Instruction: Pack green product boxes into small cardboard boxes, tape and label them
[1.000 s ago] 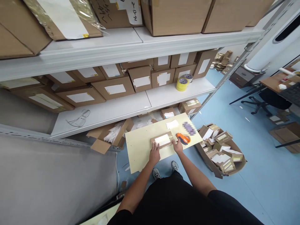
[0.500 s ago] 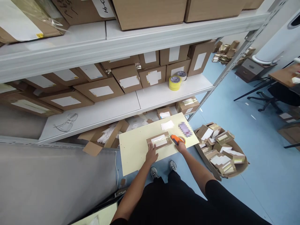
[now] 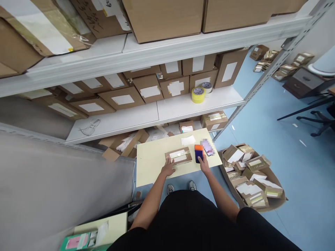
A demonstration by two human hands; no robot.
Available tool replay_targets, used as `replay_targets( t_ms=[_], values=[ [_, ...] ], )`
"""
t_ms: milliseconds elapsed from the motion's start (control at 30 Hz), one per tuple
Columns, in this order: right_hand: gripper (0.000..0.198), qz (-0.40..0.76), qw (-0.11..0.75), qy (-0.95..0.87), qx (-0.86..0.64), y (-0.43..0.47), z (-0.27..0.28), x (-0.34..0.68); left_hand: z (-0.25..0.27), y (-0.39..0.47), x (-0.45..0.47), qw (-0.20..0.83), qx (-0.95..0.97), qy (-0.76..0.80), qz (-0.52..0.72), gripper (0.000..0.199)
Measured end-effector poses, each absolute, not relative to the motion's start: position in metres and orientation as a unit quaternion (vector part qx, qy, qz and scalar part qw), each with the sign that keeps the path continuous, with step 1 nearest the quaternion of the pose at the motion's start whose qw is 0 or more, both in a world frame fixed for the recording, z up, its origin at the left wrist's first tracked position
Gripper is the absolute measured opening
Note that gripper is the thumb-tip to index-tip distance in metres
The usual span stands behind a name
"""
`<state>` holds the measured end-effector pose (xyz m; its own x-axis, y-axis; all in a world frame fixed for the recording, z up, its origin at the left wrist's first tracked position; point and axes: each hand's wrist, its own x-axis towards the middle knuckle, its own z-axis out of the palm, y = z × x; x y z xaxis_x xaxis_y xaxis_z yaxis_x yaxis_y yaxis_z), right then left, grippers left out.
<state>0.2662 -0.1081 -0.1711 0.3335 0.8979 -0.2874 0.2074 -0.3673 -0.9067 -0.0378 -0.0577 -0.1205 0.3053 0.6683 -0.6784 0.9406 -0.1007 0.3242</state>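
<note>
- The left hand (image 3: 168, 168) is resting flat on the near left corner of a small cardboard parcel (image 3: 178, 156) lying on the pale yellow tabletop (image 3: 151, 164); its fingers are spread and pressing down, closing around nothing.
- The right hand (image 3: 203, 164) is gripping an orange and blue tape dispenser (image 3: 199, 152), fingers wrapped around it from below; the dispenser is standing just beside the parcel's right end, whether touching it I cannot tell.
- Judging risks: the parcel is being pinned at 1 corner only, so a pull of tape could be swinging it round; the tabletop looks like a loose board, and leaning on its near edge could be tipping it; the dispenser's cutting edge is sitting close to the fingers of the right hand.
- A white slip (image 3: 188, 140) and a blurred purple item (image 3: 208, 146) are lying just behind the dispenser, crowding that side.
- An open box of similar parcels (image 3: 251, 176) is sitting on the blue floor to the right; 2 tape rolls (image 3: 198, 94) are standing on the shelf (image 3: 146, 116) beyond, among labelled cartons.
</note>
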Motion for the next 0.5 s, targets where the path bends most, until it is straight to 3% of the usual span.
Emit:
replay_targets(
  t_ms=[233,500],
  values=[
    [0.053,0.5,0.415,-0.503,-0.57,-0.091,-0.134,0.205,-0.123,-0.057,-0.028,0.387,0.697,0.58,-0.167,0.097],
    [0.059,0.507,0.375,-0.54,-0.557,-0.074,-0.143,0.205,-0.119,-0.068,-0.028,0.388,0.692,0.595,-0.127,0.091]
  ],
)
